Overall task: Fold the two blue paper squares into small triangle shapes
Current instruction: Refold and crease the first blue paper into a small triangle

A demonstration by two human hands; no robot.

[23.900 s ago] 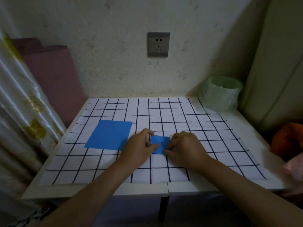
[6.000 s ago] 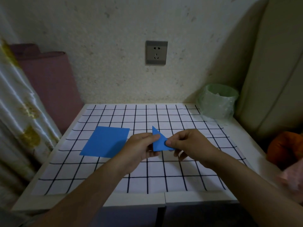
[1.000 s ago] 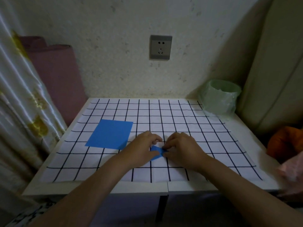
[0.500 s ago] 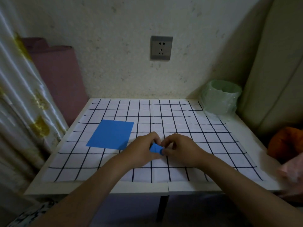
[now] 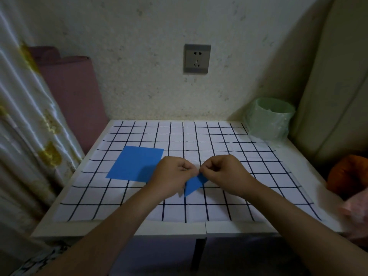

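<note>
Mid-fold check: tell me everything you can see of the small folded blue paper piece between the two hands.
The small folded blue paper piece is a plain matte wedge, tapering to a point aimed toward the camera. Its upper end is pinched between fingertips of the left hand and right hand, which hide part of it. It sits tilted over the white black-gridded table cover, seemingly lifted, a small shadow beside its tip.

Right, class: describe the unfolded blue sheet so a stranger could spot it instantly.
Find the black-gridded white mat on the table. On its left half lies a flat blue sheet. Unlike the small folded blue piece pinched by the left hand and right hand, it is large and unfolded.
</note>
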